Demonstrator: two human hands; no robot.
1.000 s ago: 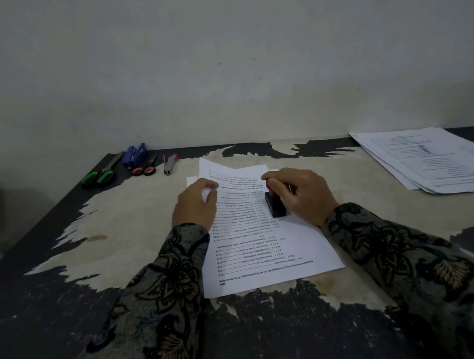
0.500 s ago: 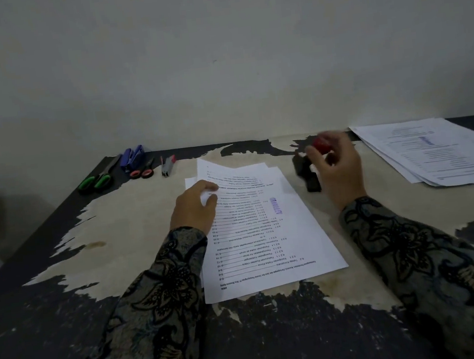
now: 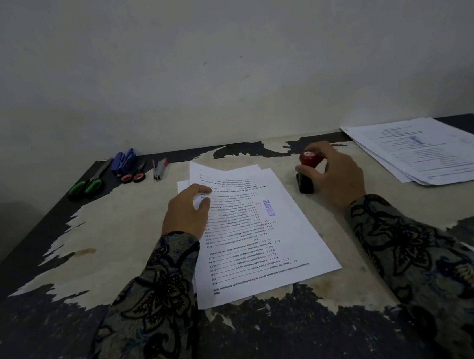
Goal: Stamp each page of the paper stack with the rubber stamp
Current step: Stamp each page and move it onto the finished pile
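Purple ink marks the top page (image 3: 253, 230) of the paper stack (image 3: 269, 264), which lies in the middle of the table (image 3: 67, 228); the print sits near the sheet's right margin. The rubber stamp (image 3: 307, 171) is held off the page, just beside the stack's right edge, its black base on or very near the table. Its round red knob is pinched by the thumb and fingers of the right hand (image 3: 336, 177). The left hand (image 3: 186, 211) rests on the stack's upper left, its fingers curled at the edge of the top sheet as if to lift it.

The step in hand is judged to be parting the stamped page from the stack. It would be done best if only one sheet is peeled, the rest pinned flat, and the fresh ink left unsmeared. The stamped sheet would likely belong on the second pile of papers (image 3: 433, 151) at the far right.

The sheets are thin, smooth and slightly fanned. The table's dark coating is flaked away, with a pale rough layer bared. Two pairs of scissors (image 3: 88, 183), a blue stapler (image 3: 124, 161) and a small grey one (image 3: 160, 169) lie at the far left.
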